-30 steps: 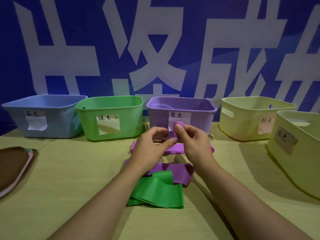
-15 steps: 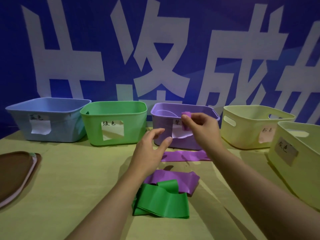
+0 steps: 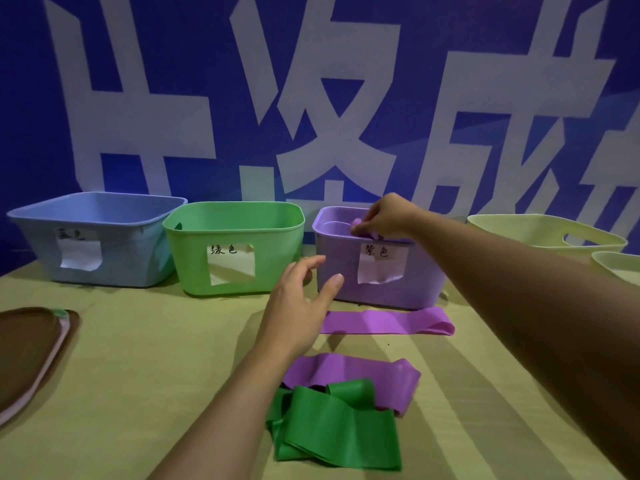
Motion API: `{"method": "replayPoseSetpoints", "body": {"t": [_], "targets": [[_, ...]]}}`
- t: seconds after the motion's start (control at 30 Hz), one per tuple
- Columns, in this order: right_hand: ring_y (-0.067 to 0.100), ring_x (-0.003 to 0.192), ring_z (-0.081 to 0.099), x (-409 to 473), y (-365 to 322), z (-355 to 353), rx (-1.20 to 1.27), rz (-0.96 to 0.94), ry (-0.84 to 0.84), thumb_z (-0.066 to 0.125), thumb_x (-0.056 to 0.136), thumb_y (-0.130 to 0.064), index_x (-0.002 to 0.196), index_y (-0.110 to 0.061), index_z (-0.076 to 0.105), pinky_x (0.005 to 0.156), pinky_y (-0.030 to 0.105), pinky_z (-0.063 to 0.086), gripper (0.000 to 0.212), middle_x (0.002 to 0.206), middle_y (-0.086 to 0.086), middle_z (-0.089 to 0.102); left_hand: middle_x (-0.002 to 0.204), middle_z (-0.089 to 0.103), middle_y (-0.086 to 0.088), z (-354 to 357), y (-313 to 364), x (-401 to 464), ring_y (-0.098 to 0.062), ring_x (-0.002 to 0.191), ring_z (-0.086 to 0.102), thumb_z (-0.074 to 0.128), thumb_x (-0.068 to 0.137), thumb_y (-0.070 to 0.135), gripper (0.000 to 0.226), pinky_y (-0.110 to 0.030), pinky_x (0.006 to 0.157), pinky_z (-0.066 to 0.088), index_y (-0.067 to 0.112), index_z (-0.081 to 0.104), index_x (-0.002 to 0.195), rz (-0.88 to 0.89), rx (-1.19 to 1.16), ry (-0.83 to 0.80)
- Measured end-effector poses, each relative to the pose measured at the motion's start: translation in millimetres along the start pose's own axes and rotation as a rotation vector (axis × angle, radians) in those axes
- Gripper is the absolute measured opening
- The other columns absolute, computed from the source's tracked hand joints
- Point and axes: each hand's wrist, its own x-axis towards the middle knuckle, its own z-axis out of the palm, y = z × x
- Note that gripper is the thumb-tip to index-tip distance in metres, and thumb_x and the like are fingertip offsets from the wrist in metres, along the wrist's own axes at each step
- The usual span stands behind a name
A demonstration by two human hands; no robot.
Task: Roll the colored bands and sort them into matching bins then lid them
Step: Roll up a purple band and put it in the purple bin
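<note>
Purple rolled band (image 3: 356, 222) pinched in right hand (image 3: 384, 216) over purple bin (image 3: 381, 289) | left hand (image 3: 298, 306) empty, fingers apart | two purple bands (image 3: 388, 321) and green band (image 3: 339, 431) unrolled on desk (image 3: 138, 375) | no bin lidded

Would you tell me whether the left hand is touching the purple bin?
Cannot tell: in the head view the left hand overlaps the purple bin, without plainly showing contact.

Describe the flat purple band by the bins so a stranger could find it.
Find the purple bin, third from the left in the row. The flat purple band lies stretched out on the table right before it; the other purple band is crumpled, nearer, under a green band.
</note>
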Motion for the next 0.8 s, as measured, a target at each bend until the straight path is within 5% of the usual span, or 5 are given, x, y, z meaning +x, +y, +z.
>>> {"method": "replayPoseSetpoints", "body": {"t": [0.23,0.37,0.6,0.8], "targets": [[0.019,0.075,0.066,19,5,6,-0.146,0.099,-0.109,0.075,0.091,-0.04,0.127,-0.009,0.06,0.075,0.037,0.051,0.05,0.086,0.007,0.067,0.132,0.058,0.019,-2,-4,3,0.002,0.121,0.054,0.062,0.095,0.055,0.045,-0.024,0.095,0.042,0.038,0.056,0.135,-0.009,-0.023,0.031],[0.018,0.073,0.064,18,5,7,-0.084,0.079,-0.065,0.078,0.086,-0.048,0.108,-0.012,0.056,0.072,0.035,0.05,0.047,0.083,0.005,0.065,0.131,0.058,0.019,-1,-5,3,0.002,0.12,0.054,0.062,0.094,0.055,0.044,-0.024,0.096,0.043,0.038,0.057,0.134,-0.022,-0.037,0.036],[0.023,0.089,0.073,-7,-3,-9,0.067,-0.07,0.114,0.076,0.086,-0.05,0.104,-0.008,0.077,0.085,0.039,0.061,0.046,0.092,0.007,0.076,0.132,0.058,0.018,-4,-4,4,0.001,0.121,0.055,0.062,0.095,0.054,0.044,-0.027,0.098,0.046,0.036,0.058,0.135,-0.037,-0.048,0.032],[0.01,0.083,0.067,-82,-18,-11,0.237,-0.24,0.201,0.073,0.088,-0.048,0.107,-0.017,0.074,0.069,0.022,0.053,0.036,0.089,-0.006,0.07,0.132,0.059,0.015,-10,0,4,-0.003,0.118,0.056,0.062,0.1,0.042,0.037,-0.027,0.095,0.043,0.03,0.059,0.135,-0.042,-0.001,0.057]]}}
